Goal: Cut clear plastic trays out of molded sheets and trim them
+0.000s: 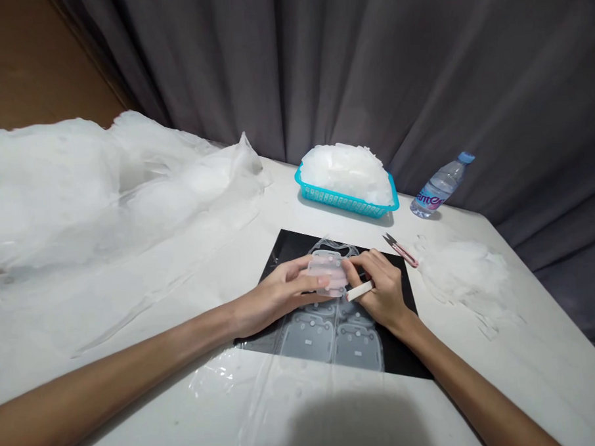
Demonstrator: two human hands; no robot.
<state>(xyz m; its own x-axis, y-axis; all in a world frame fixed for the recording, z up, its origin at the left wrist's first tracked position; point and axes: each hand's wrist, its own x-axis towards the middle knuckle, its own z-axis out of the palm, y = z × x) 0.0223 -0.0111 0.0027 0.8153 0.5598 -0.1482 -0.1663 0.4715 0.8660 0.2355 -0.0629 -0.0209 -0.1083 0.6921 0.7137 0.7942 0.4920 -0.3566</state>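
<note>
Over a black mat (402, 353), my left hand (279, 291) is closed on a small translucent plastic piece (327, 261) with rounded corners and small round studs. The fingers of my right hand (383, 288) are curled at that piece's right edge. A short white stick-like tool (359, 290) is held in the right hand, its reddish end pointing left; its exact kind cannot be made out. Below the hands, several similar translucent pieces (307, 337) lie in clear plastic film on the mat. A clear plastic offcut (350, 249) lies just behind the hands.
A turquoise basket (343, 202) heaped with white translucent pieces stands at the back. To its right is a water bottle (437, 189). Pink-handled thread snips (402, 250) lie beside clear scraps (470, 268). A large pile of plastic film (103, 185) covers the left side.
</note>
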